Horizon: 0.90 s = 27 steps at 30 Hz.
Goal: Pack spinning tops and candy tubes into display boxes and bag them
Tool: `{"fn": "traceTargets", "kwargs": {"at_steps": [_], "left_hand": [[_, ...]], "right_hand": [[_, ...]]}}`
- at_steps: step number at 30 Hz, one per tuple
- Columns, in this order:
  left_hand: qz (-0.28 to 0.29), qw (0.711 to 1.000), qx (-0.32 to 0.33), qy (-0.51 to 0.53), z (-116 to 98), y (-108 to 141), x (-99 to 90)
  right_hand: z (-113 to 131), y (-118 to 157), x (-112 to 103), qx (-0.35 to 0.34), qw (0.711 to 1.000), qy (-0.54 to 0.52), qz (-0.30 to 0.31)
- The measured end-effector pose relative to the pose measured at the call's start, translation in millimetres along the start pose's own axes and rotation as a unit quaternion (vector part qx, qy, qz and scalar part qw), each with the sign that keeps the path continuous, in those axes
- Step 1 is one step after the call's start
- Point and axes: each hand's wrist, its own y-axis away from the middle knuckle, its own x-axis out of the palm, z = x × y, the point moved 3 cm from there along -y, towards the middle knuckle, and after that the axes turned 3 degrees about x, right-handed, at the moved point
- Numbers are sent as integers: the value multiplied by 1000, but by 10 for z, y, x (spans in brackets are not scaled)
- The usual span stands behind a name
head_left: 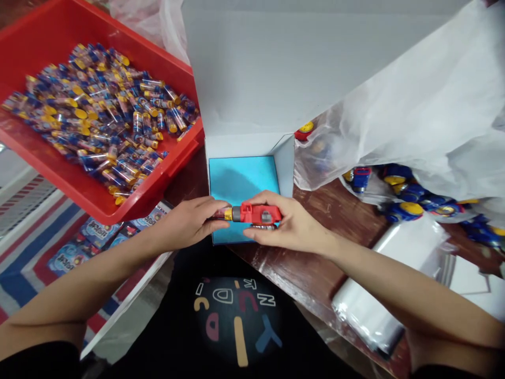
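Lettered shirt (pixel 239 321): by wooden table's (pixel 315 271) near edge.
Left hand (pixel 185 222): pinching yellow-ended tube (pixel 228 213), likely slippery.
Right hand (pixel 298 223): pinching red toy (pixel 252 213) by likely rigid body.

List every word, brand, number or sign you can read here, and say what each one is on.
"D", white outline: black shirt
"Y", blue, upside down: same shirt; its other scattered letters form no word I can make out.
Blue packs: lettering too blurred to read surely.
Small tubes: labels too small.
Red toy: no readable text.
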Motion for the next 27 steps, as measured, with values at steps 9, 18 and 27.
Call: {"fn": "traceTargets", "kwargs": {"at_steps": [9,18,27], "left_hand": [[192,932,-116,286,-169,-60,-38],[38,991,-107,74,-17,-35,56],[210,901,-149,348,-163,-56,46]], "right_hand": [[279,100,-22,-302,909,286,-28],[161,32,-160,-33,995,96,-9],[171,77,-161,-397,853,336,-46]]}}
